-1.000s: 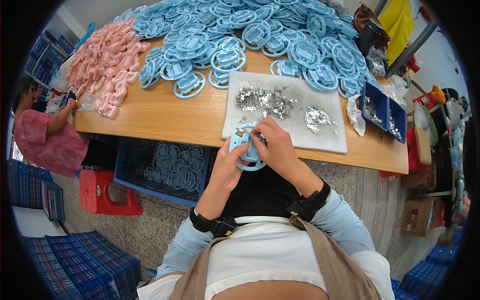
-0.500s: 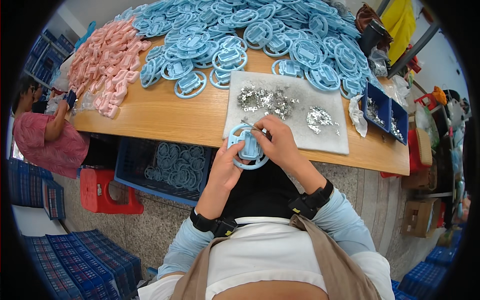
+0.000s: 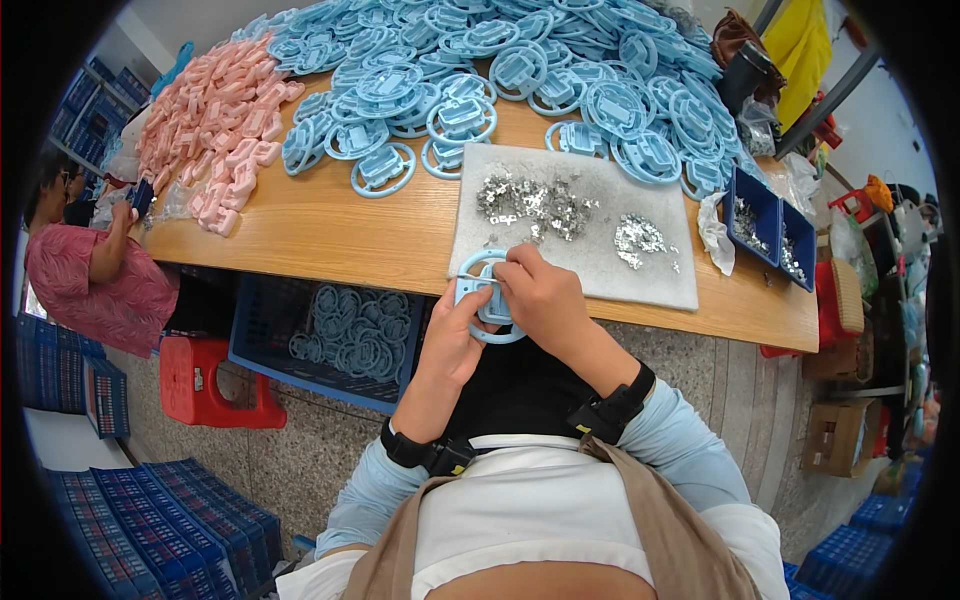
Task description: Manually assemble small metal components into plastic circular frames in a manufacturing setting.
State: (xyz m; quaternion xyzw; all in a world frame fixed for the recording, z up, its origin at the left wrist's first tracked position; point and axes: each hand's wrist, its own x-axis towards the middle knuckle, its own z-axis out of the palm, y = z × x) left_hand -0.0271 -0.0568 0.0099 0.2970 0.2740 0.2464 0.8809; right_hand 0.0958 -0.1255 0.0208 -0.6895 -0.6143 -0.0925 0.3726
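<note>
A light blue plastic steering-wheel-shaped part (image 3: 493, 334) is held up just off the table's near edge. My left hand (image 3: 452, 335) is closed on its left side, with the thumb lying over the middle. Above the part's upper half, the closed fingers of my right hand (image 3: 543, 297) grip a thin metal tool (image 3: 476, 277) that looks like tweezers. Its tip reaches toward the part's upper left; whether a small piece is at the tip cannot be made out. Beyond my hands, a pile of small shiny metal pieces (image 3: 535, 205) lies on a white pad (image 3: 620, 285).
More blue wheel parts (image 3: 390, 90) and pink plastic parts (image 3: 215, 120) are heaped on the wooden table (image 3: 330, 235). Blue trays (image 3: 752, 225) with metal pieces stand at right. Below are a blue crate (image 3: 300, 375) and red stool (image 3: 205, 385). Another person (image 3: 95, 270) sits at left.
My right hand has shifted slightly left and down over the wheel part, turning so the metal tool now lies nearly level across its upper left. My left hand keeps its hold.
</note>
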